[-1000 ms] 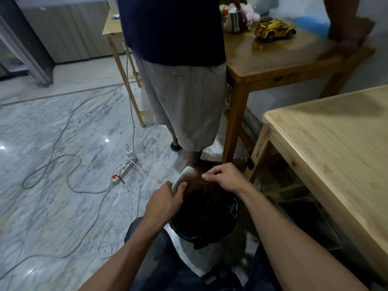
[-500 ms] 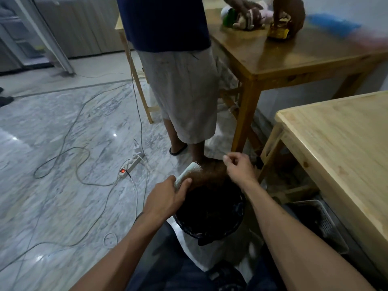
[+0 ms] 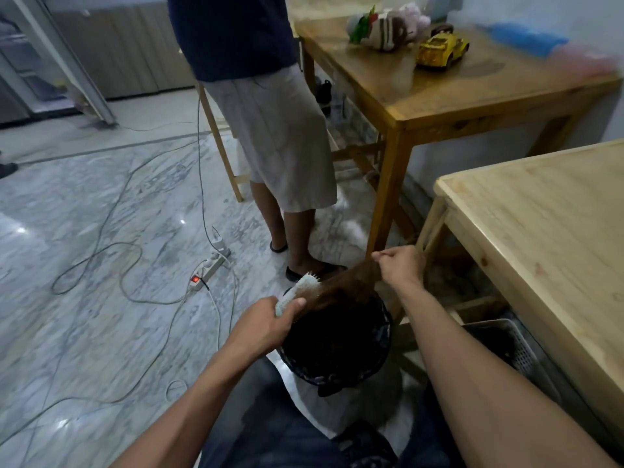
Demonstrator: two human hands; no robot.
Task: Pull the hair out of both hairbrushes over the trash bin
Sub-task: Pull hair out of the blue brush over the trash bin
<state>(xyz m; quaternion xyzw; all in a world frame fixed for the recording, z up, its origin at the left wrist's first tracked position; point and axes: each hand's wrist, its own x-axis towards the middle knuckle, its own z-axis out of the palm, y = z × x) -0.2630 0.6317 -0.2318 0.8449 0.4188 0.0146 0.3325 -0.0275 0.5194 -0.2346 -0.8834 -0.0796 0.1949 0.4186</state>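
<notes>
My left hand (image 3: 261, 324) grips a pale mint hairbrush (image 3: 301, 286) by its handle, bristles up, over the near left rim of the trash bin (image 3: 380, 361), which has a black liner. A thick hank of brown hair (image 3: 344, 282) stretches from the brush's bristles up to my right hand (image 3: 400, 265), which pinches its far end above the bin's back rim. Only one hairbrush shows in view.
A person in grey shorts (image 3: 280, 140) stands just beyond the bin, feet close to it. A power strip (image 3: 211, 266) and loose cables lie on the marble floor at left. A light wooden table (image 3: 547, 238) is at right, a darker table (image 3: 449, 92) with toys behind, a grey basket (image 3: 513, 346) under the near table.
My right hand has drawn up and to the right, away from the brush, stretching the hank of hair out longer. The left hand keeps the brush over the bin.
</notes>
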